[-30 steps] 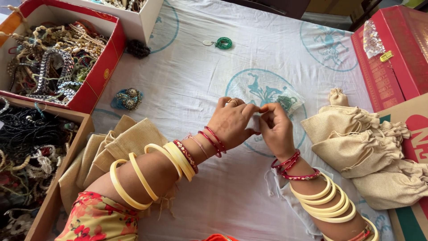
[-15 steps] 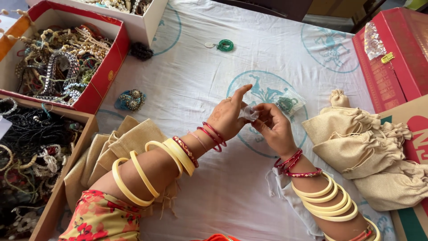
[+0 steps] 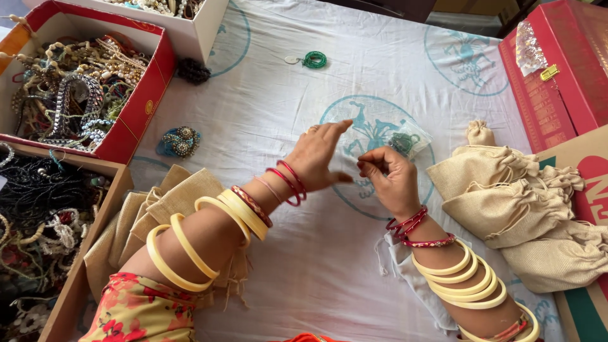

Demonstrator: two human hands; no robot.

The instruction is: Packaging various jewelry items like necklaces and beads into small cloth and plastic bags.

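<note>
Small clear plastic pouch [image 3: 405, 140] with a green beaded item inside: held at the centre of the frame, just above the white printed cloth [image 3: 329, 253], over a teal circular print. Right hand [image 3: 392, 180] pinches the pouch's near edge between thumb and fingertips; grip closed on it. Left hand [image 3: 316, 158] is spread, fingers extended toward 2 o'clock, tips just beside the right hand's thumb, not clamped on anything visible. Hands are near each other but apart. Whether the pouch mouth is sealed: cannot tell, too small.

Judgement on progress: the item appears already inside the pouch, so the bagging of this piece looks mostly done; it is not yet in a cloth bag.

At 3 o'clock from the hands: a heap of beige drawstring bags [image 3: 513, 209], bulging, necks gathered, lying partly on a cardboard box [image 3: 586, 183]. At 8 o'clock: a stack of flat beige bags [image 3: 145, 215], under the left forearm, apparently unfilled. So some bags look packed and others remain.

At 12 o'clock, well apart: a loose green bead ring [image 3: 313, 60] on the cloth. At 9 o'clock: a blue and silver ornament [image 3: 177, 142]. At 10 o'clock: a red box [image 3: 142, 107] full of mixed jewellery; a dark hair tie [image 3: 192, 71] beside it. At 2 o'clock: a red lidded case [image 3: 557, 76]. Much unsorted jewellery remains.
</note>
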